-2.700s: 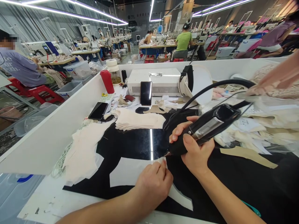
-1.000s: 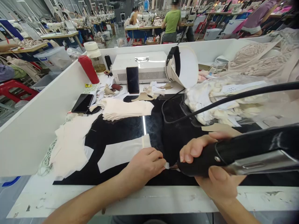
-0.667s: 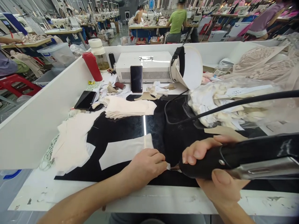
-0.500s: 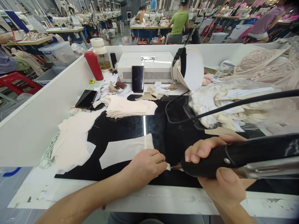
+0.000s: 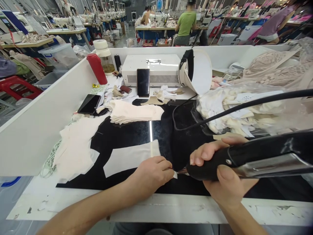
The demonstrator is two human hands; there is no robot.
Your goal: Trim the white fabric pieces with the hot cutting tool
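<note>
My right hand [image 5: 227,176] is wrapped round a corded black hand tool [image 5: 269,156] with a long metal lever and a narrow metal tip. The tip points left, close to my left hand [image 5: 156,174], whose fingers are pinched together. From those fingertips a small white fabric end [image 5: 175,175] sticks out, right by the tip. A pale fabric panel [image 5: 132,158] lies flat on the black mat [image 5: 122,133], beside my left hand and partly behind it. Whether the tip touches the fabric I cannot tell.
Pale cut panels are stacked at the back [image 5: 137,112] and left [image 5: 75,147]. A black cord [image 5: 234,107] crosses before a bag of fabric pieces [image 5: 227,111]. Behind stand a white metal box [image 5: 151,62], a phone [image 5: 143,82] and a red bottle [image 5: 97,69].
My right hand and the tool have shifted slightly left, and the tool's rear has risen a little. The tip is nearer my left fingers. My left hand is nearly still.
</note>
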